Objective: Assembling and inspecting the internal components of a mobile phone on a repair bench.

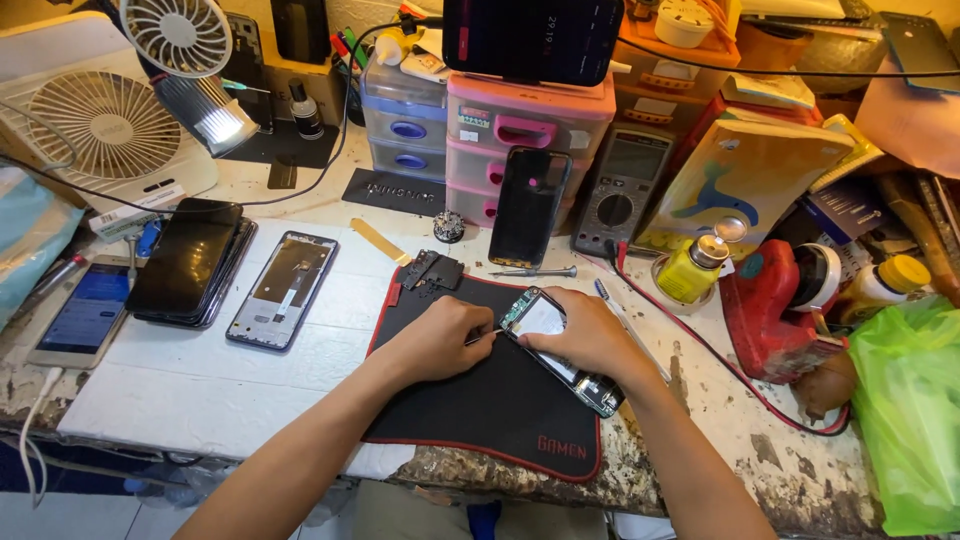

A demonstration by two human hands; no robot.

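Observation:
An opened phone point(545, 320) with its back off lies slanted on a black mat with red trim point(490, 410). My right hand point(590, 335) rests on top of it and pins it down. My left hand point(440, 335) grips a thin metal tool point(485, 336) whose tip touches the phone's upper left edge. Small black removed parts point(432, 271) lie at the mat's far corner.
A phone frame point(282, 290) and a stack of dark phones point(190, 260) lie left. A screwdriver point(535, 271), a multimeter point(620, 190), pink drawers point(520, 135), a yellow bottle point(690, 270), fans point(105, 125) and a green bag point(910, 410) crowd the bench.

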